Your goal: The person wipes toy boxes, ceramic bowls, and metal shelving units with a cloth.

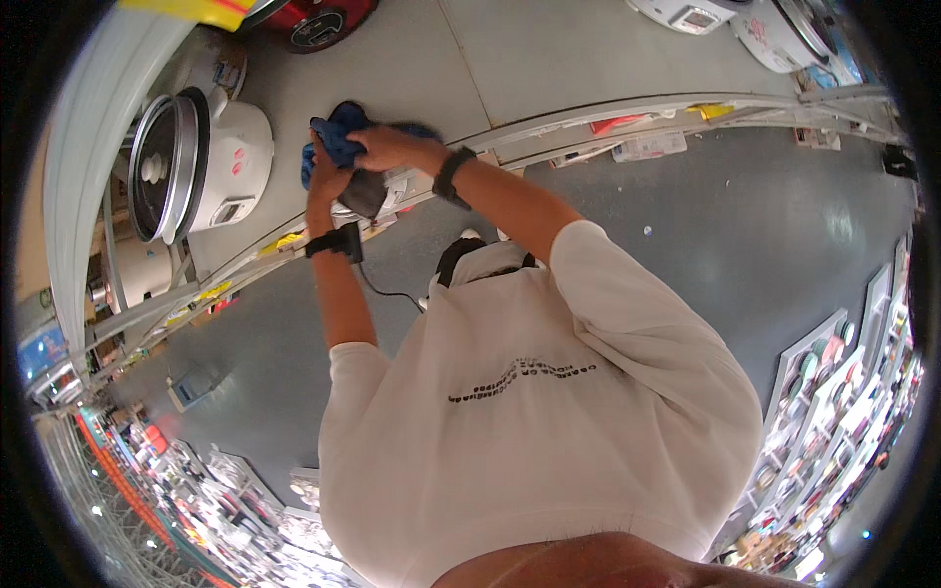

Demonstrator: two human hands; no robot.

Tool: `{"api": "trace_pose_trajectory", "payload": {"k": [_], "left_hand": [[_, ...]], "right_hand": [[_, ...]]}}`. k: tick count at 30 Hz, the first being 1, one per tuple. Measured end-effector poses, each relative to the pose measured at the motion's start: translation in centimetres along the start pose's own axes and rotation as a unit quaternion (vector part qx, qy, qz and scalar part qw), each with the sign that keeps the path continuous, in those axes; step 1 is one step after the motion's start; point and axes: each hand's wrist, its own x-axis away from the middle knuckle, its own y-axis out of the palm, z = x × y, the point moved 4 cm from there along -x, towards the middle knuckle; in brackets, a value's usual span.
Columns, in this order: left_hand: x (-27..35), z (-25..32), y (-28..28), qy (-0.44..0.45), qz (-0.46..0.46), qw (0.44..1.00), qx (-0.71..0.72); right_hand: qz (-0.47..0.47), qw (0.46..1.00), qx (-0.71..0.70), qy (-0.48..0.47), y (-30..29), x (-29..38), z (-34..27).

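Note:
A dark blue cloth (340, 140) is bunched between my two hands above the grey metal shelf (397, 66). My left hand (327, 176) grips its lower left side, with fingers partly hidden by the folds. From the right, my right hand (390, 149) pinches the cloth, and a blurred dark end trails behind that hand. Just below the hands is a dark grey object (365, 194) at the shelf's front edge; what it is I cannot tell. A white rice cooker (235, 162) with a glass lid stands left of my left hand.
A red cooker (323, 26) stands at the back left of the shelf, and white cookers (687, 15) stand at the far right. The shelf's metal front rail (625, 109) runs before me. A cable (390, 292) hangs near my left wristband. Stocked shelves (816, 411) lie beyond the grey floor.

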Motion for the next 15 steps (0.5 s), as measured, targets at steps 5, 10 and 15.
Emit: {"api": "trace_pose_trajectory", "payload": {"k": [5, 10, 15], "left_hand": [[-1.6, -0.3, 0.0, 0.049, -0.143, 0.980, -0.127], [-5.0, 8.1, 8.3, 0.014, -0.119, 0.948, -0.296], [-5.7, 16.5, 18.1, 0.227, -0.052, 0.958, -0.167]], "right_hand": [[0.185, 0.951, 0.142, -0.201, 3.4, 11.9, -2.4], [0.103, 0.981, 0.153, 0.063, 1.7, 21.0, 2.8], [0.364, 0.892, -0.148, 0.226, -3.5, 27.0, 11.3]]}}
